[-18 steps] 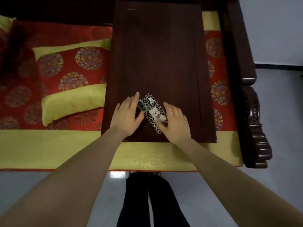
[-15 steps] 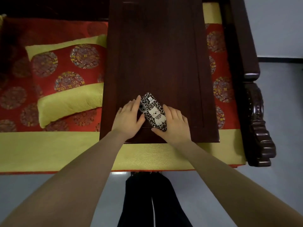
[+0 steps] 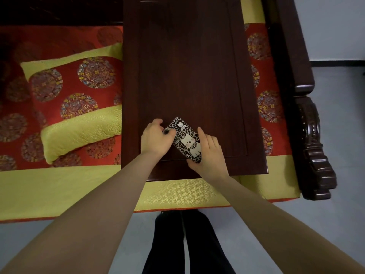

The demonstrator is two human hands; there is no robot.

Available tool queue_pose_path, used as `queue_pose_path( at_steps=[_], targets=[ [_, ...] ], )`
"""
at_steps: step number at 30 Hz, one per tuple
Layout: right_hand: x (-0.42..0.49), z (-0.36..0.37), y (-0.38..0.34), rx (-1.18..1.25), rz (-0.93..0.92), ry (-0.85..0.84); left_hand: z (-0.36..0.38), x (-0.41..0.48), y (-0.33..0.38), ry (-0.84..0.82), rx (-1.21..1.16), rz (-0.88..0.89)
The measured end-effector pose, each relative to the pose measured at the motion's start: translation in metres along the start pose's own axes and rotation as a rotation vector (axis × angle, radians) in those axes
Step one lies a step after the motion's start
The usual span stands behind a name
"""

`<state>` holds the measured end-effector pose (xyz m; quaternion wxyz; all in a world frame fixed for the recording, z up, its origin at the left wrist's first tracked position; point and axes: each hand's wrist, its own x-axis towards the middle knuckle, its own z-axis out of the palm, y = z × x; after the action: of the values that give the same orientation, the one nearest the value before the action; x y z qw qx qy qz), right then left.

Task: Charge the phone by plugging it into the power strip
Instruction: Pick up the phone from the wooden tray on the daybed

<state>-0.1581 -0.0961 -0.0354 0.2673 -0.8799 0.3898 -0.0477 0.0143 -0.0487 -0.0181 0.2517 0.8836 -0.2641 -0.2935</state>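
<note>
A phone in a leopard-print case with a white cartoon cat lies face down near the front edge of a dark wooden table. My left hand curls around its upper left side, thumb on the case by the camera lens. My right hand grips its lower right end, fingers along the right edge and thumb under the bottom corner. No charger cable or power strip is in view.
The small table stands on a sofa with a yellow seat edge. A red and yellow pillow lies to the left. A carved dark wood armrest rises on the right. Grey floor and black trouser legs lie below.
My left fingers have curled from flat into a grip on the phone's left side. My right hand has closed around its lower end. The phone stays in nearly the same spot.
</note>
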Motion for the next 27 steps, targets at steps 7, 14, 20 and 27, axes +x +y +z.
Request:
queue_pose_path(
  at_steps=[7,14,20,27],
  targets=[
    [-0.003,-0.008,-0.001,0.025,-0.09,-0.081,-0.007,-0.004,-0.01,-0.244,-0.427,-0.221],
    [-0.004,-0.018,-0.018,-0.073,-0.207,-0.099,-0.025,-0.036,-0.026,-0.293,-0.836,-0.259],
    [0.004,-0.036,-0.065,-0.173,-0.41,-0.158,-0.068,-0.075,-0.045,-0.127,-0.898,-0.269],
    [0.006,-0.039,-0.173,-0.296,-0.788,-0.298,-0.143,-0.16,-0.118,0.162,-1.225,-0.354]
  ],
)
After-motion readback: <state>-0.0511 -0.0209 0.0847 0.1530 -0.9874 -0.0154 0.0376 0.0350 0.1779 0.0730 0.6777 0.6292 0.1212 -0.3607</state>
